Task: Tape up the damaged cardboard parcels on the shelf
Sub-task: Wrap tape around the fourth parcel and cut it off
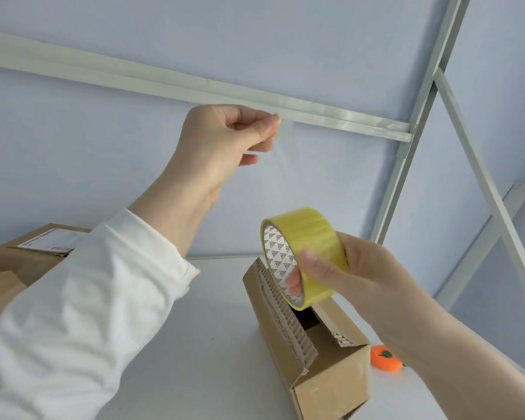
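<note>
My right hand [358, 274] grips a yellow roll of clear tape [303, 256], thumb on its outer face and a finger through the core. A clear strip of tape [281, 165] runs up from the roll to my left hand [225, 140], which pinches its free end, raised high. Below the roll a small cardboard parcel [322, 359] stands on the white shelf [212, 344], its top torn open with ragged corrugated edges. A second cardboard parcel [19, 262] with a shipping label lies at the far left, partly hidden by my white sleeve.
A small orange fruit-shaped object [385, 358] lies on the shelf right of the torn parcel. A pale metal crossbar [194, 86] runs behind my left hand. Shelf uprights and a diagonal brace [479, 183] stand at the right. The wall behind is pale blue.
</note>
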`<state>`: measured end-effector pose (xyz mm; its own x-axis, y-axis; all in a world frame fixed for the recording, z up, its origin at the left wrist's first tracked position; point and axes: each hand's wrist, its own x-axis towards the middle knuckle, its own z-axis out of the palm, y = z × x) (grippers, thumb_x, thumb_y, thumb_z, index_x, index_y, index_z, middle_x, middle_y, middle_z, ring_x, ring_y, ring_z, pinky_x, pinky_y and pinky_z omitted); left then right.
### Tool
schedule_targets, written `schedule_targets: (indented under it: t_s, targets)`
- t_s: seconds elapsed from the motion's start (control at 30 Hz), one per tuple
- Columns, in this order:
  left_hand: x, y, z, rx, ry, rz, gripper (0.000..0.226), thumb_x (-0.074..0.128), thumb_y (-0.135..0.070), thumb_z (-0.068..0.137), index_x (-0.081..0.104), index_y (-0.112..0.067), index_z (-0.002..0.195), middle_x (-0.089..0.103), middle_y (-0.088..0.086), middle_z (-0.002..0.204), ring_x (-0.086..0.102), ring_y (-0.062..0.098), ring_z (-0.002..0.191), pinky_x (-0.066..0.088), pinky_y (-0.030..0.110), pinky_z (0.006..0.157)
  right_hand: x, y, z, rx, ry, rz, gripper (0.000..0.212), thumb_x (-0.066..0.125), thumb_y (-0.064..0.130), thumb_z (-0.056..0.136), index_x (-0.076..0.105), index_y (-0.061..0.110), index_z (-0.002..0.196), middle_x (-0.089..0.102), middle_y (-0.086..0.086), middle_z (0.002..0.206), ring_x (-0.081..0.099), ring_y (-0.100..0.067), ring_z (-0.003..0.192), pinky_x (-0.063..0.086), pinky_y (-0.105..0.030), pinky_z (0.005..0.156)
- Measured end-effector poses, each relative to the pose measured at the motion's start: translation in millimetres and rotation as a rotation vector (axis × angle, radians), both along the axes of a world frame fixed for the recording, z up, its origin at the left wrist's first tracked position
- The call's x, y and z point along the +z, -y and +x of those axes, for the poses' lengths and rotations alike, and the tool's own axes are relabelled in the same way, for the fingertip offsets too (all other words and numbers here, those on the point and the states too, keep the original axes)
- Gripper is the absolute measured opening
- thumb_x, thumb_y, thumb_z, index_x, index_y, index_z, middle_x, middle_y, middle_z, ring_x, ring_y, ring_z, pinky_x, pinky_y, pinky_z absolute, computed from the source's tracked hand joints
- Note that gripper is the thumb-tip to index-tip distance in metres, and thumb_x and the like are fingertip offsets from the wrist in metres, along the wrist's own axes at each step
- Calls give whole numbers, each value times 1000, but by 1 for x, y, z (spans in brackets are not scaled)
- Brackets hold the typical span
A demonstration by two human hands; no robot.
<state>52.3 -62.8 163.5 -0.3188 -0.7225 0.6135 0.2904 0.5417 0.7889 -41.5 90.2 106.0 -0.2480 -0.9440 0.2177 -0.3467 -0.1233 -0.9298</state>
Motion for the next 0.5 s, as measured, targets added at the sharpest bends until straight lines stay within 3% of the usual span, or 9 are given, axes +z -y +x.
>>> schedule_targets:
  t_s: [0.13, 0.33, 0.5]
  targets:
    - [9, 1, 8, 0, -73, -34, 14, 66, -17, 87, 64, -21, 74, 66, -15, 55, 63, -3, 56, 51, 13, 58, 4, -4, 5, -96, 116, -3, 39, 59, 40, 67, 66, 4, 80, 71, 0, 63, 65, -7, 57, 48, -11, 53]
    - [13, 12, 12, 0, -91, -26, 13, 67, -19, 86, 66, -21, 73, 67, -14, 57, 64, -1, 60, 51, 13, 64, 17, -3, 10, -135, 109, 44, 42, 58, 45, 63, 65, 5, 72, 68, -1, 54, 62, -7, 47, 48, -12, 48]
    - [-5, 21, 3, -6, -53, 36, 12, 68, -17, 85, 65, -21, 74, 67, -14, 56, 64, -2, 57, 50, 10, 60, 14, -2, 9, -169, 107, 120, 42, 59, 47, 60, 65, 6, 63, 64, -2, 49, 59, -8, 43, 47, -13, 44]
